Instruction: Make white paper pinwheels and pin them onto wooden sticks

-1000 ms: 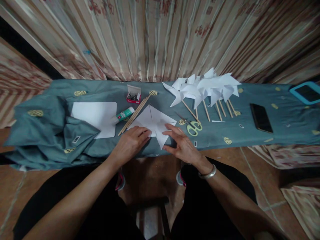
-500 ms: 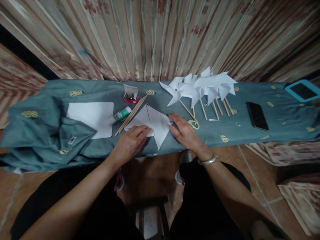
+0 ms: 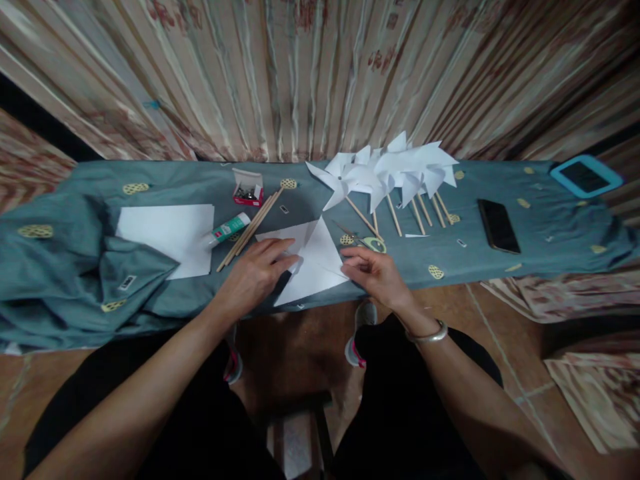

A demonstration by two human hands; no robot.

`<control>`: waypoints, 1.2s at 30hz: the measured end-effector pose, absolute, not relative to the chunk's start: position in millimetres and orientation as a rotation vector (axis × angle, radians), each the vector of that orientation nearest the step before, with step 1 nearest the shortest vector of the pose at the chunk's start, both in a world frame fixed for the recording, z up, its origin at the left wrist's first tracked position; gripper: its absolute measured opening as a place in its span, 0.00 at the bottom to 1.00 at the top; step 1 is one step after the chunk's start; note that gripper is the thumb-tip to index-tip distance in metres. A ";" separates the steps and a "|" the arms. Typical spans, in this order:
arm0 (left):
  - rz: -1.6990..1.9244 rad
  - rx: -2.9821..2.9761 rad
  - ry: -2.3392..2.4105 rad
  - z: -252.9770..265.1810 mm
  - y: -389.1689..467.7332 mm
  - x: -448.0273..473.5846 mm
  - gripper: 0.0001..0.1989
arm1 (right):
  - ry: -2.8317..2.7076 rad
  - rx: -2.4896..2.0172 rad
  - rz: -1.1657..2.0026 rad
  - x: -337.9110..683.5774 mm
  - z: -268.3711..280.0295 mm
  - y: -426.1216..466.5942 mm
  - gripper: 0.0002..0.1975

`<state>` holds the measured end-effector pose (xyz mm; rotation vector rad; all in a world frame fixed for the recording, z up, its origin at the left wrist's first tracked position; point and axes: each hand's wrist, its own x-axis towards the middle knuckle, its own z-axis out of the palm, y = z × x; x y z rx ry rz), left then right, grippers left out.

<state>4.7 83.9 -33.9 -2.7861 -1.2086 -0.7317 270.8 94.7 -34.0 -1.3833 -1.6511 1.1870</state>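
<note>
A white sheet of paper (image 3: pixel 323 257), with cuts and creases running in from its corners, lies in front of me between both hands. My left hand (image 3: pixel 257 272) has its fingers closed over the paper's left side, its fingertips near a cut. At the right corner my right hand (image 3: pixel 377 272) pinches the paper's edge between thumb and fingers. Just beyond the right hand lie scissors (image 3: pixel 375 244) with light green handles. Several wooden sticks (image 3: pixel 250 230) lie left of the paper, beside a green and white glue stick (image 3: pixel 230 228).
Behind the right hand, several white paper pinwheels (image 3: pixel 395 170) on sticks overlap. A small red box (image 3: pixel 248 187) of metal pins stands open. Left lies a stack of white paper (image 3: pixel 170 230), partly under bunched cloth (image 3: pixel 90 267). A phone (image 3: pixel 499 225) and blue-framed tablet (image 3: pixel 586 176) lie right.
The paper has been turned and spread between my hands, so its corners point differently. My right hand has gone from flat fingers to a pinch, and the scissors are now uncovered.
</note>
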 end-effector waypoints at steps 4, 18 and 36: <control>-0.764 -2.819 -1.282 -27.2 85.4 3.0 0.22 | -1.741 -1.476 1.097 270.3 -27.4 81.5 0.14; -0.511 -2.872 -1.170 -25.3 39.4 45.2 0.08 | -2.314 -1.415 0.379 263.8 -12.7 75.0 0.13; -0.617 -2.792 -1.188 -24.5 33.0 14.7 0.08 | -2.320 -0.957 0.813 243.6 -23.2 70.1 0.13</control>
